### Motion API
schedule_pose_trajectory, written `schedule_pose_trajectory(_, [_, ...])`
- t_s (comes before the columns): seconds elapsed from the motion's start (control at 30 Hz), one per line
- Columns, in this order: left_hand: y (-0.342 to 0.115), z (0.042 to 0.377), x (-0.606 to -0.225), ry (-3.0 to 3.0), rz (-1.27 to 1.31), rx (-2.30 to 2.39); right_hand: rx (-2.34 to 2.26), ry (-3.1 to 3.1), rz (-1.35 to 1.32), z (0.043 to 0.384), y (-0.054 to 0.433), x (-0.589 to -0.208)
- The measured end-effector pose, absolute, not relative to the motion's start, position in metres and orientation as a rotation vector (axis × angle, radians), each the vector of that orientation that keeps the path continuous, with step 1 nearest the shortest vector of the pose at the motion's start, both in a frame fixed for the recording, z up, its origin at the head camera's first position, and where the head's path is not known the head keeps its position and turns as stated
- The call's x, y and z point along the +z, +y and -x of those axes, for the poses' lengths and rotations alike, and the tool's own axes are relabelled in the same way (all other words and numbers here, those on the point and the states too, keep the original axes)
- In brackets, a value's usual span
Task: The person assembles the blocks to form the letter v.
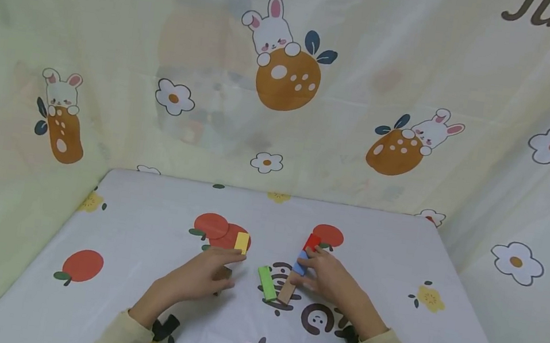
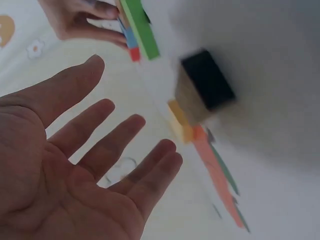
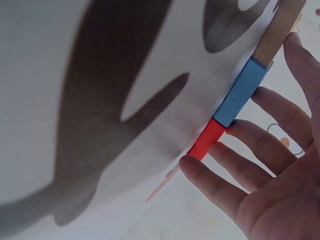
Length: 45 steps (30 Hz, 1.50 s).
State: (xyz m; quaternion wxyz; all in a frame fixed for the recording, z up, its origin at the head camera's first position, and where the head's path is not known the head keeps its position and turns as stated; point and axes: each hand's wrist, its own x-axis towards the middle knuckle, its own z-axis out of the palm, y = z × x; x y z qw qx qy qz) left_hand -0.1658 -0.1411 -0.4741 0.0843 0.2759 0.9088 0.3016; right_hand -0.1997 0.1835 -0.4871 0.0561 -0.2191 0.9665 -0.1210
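Three blocks lie end to end in a slanting row: a red block point(image 1: 312, 241), a blue block point(image 1: 300, 264) and a plain wooden block point(image 1: 286, 290). Along the row's right side rests my right hand point(image 1: 331, 278), its fingers extended and spread; the right wrist view has the fingertips right at the red and blue blocks point(image 3: 241, 94). A green block point(image 1: 267, 283) lies just left of the wooden one. My left hand point(image 1: 201, 275) has loose, spread fingers, nearest a yellow block point(image 1: 242, 241). In the left wrist view, a block with a black face point(image 2: 207, 80) and wooden side stands before its fingers.
A white tablecloth point(image 1: 157, 196) printed with fruit, flowers and dark lettering covers the table. Behind and at both sides hangs a cream curtain point(image 1: 207, 128) with rabbit prints. A small black device point(image 1: 165, 328) sits at the left wrist, another point(image 1: 348, 339) at the right.
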Motion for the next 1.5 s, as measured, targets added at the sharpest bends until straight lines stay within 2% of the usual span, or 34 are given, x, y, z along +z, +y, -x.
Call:
schedule_pose_trajectory(0.47, [-0.166, 0.173, -0.482, 2.702, -0.834, 0.953, -0.351, 2.937, 0.6, 0.201, 0.184, -0.489])
schedule_pose_trajectory(0.83, [-0.175, 0.172, -0.486, 2.772, -0.935, 0.789, -0.344, 2.924, 0.59, 0.202, 0.183, -0.488])
schedule_pose_trajectory(1.13, [-0.174, 0.168, -0.486, 2.732, -0.751, 0.778, -0.355, 2.912, 0.596, 0.201, 0.184, -0.487])
schedule_pose_trajectory(1.5, [-0.174, 0.166, -0.488, 2.723, -0.65, 0.819, -0.373, 2.924, 0.615, 0.199, 0.184, -0.486])
